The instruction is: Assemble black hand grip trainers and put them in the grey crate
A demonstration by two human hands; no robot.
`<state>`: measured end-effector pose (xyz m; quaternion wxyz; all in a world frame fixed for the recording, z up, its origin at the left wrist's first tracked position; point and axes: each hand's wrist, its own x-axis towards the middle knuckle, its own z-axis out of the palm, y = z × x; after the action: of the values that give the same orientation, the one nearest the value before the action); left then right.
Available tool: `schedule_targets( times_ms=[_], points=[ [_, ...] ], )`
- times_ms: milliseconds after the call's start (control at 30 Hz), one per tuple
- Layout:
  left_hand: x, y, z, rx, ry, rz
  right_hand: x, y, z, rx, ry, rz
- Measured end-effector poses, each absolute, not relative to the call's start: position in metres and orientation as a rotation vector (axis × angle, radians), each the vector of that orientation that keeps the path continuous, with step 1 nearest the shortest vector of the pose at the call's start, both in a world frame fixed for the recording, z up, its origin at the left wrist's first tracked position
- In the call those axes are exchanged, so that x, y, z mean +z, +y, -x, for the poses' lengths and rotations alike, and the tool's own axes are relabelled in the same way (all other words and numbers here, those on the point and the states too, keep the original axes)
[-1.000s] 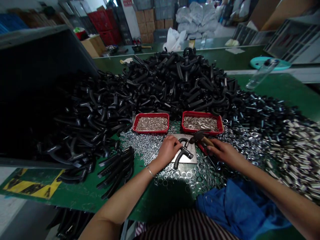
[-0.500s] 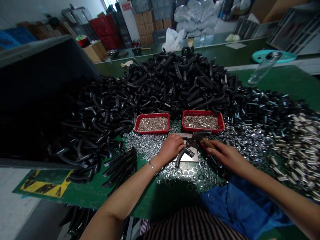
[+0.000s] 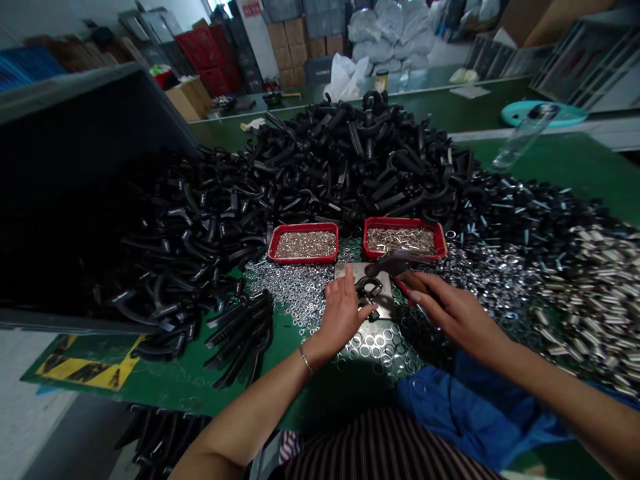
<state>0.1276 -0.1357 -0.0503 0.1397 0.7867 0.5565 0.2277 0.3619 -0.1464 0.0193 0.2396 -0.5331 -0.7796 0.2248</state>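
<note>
My left hand [image 3: 341, 308] lies at the left edge of a small metal plate [image 3: 343, 269]. Its fingers are stretched out, and the thumb reaches toward a black curved hook-shaped piece [image 3: 371, 289] on the plate. Whether the thumb touches that piece I cannot tell. In my right hand [image 3: 447, 308] is a hammer [image 3: 387, 264], gripped by its wooden handle. The hammer's dark head hovers over the plate's upper right part, beyond the black piece. Loose metal rings [image 3: 383, 347] lie around the plate's near side.
Two red trays, one with tiny metal bits [image 3: 270, 250] and one with pins [image 3: 440, 241], stand behind the plate. A large heap of black pieces [image 3: 350, 160] rises beyond. Metal sleeves [image 3: 605, 293] lie right, a dark crate [image 3: 165, 113] left. A clear bottle [image 3: 525, 137] lies back right.
My left hand has opened from its hold on the black piece, its fingers now stretched away from me. The piece has turned on the plate. The hammer head has moved slightly up and left.
</note>
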Motion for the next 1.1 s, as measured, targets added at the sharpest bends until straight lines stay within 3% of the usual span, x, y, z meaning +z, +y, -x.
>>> schedule_targets(
  times_ms=[200,767,933,1100],
  points=[
    [-0.056,-0.123,-0.117,0.759,1.480,-2.130,0.002,-0.136,-0.355,0.603,-2.519,1.463],
    [-0.042,-0.128,-0.108,0.492,1.499,-2.273,-0.006,-0.138,-0.359,0.801,-2.396,1.497],
    [-0.033,-0.127,-0.115,0.416,1.518,-2.405,-0.009,-0.144,-0.388,1.399,-1.786,1.563],
    [-0.028,-0.110,-0.110,0.565,1.340,-1.933,-0.018,-0.139,-0.459,1.174,-1.461,1.773]
  ],
)
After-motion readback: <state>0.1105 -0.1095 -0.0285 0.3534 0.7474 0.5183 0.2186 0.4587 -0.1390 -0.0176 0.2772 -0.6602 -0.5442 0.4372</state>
